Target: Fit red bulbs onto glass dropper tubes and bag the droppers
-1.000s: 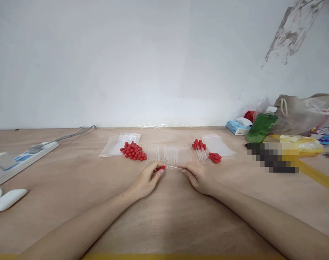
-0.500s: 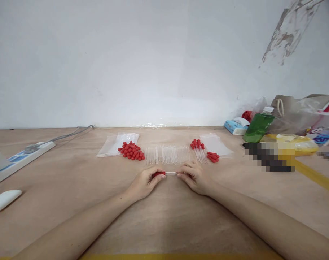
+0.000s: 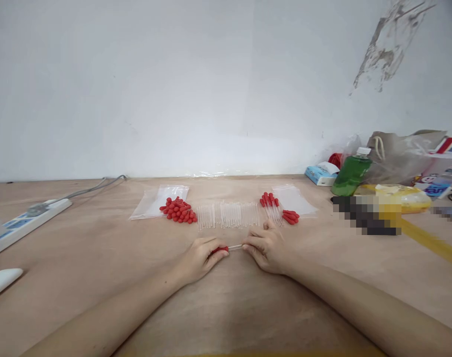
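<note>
My left hand (image 3: 202, 258) pinches a red rubber dropper bulb (image 3: 221, 249) between thumb and fingers. A clear thin dropper tube (image 3: 235, 247) runs from the bulb's mouth across to my right hand (image 3: 266, 248), whose thumb and fingertips grip its far end. Whether the tube sits inside the bulb I cannot tell. Beyond my hands lies a row of loose clear tubes (image 3: 229, 214). Left of the row is a pile of red bulbs (image 3: 178, 210). To the right, several droppers with red bulbs (image 3: 272, 208) lie side by side, near a small group of red bulbs (image 3: 291, 216).
Clear plastic bags lie at the left (image 3: 144, 206) and right (image 3: 295, 201). A power strip (image 3: 49, 210) with a grey cable is at far left, a white object (image 3: 5, 281) nearer. A tissue pack (image 3: 320, 175), green bottle (image 3: 351, 173) and yellow packet (image 3: 404, 197) stand at right.
Both hands, with the bulb and tube between them, have come slightly nearer to me. The tube now slants a little, its right end higher. The camera view has shifted slightly.
</note>
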### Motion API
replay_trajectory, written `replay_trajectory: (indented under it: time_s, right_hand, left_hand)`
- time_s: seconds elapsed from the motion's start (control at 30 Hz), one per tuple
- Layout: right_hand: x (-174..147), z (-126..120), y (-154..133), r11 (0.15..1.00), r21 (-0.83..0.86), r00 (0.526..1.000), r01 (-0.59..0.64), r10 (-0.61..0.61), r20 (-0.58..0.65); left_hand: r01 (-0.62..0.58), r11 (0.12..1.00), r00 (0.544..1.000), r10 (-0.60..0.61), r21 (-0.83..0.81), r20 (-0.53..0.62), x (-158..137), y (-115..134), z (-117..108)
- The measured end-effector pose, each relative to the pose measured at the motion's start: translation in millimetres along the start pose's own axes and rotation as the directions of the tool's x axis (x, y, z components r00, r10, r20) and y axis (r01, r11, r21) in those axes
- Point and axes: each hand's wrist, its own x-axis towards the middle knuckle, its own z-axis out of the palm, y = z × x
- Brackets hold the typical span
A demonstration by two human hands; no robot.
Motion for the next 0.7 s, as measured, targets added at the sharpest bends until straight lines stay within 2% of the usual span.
replay_trajectory:
  time_s: [0.2,0.5,0.7]
  right_hand:
    - [5.1,-2.5,-8.9,1.0,0.01,0.996,-0.019,0.018,0.089]
    - [12.3,-1.6,-13.3,0.984,0.135,0.968,-0.113,0.078,0.241]
    - [20.0,-21.1,-20.1,0.988,0.12,0.96,-0.098,0.062,0.272]
  left_hand:
    - [-0.043,0.998,0.999,0.043,0.042,0.011,-0.5,1.7,-1.0]
    - [-0.067,0.996,0.997,0.065,0.057,0.037,0.4,1.2,-1.6]
    - [-0.012,1.0,0.998,0.013,0.021,-0.055,3.9,-1.3,-4.5]
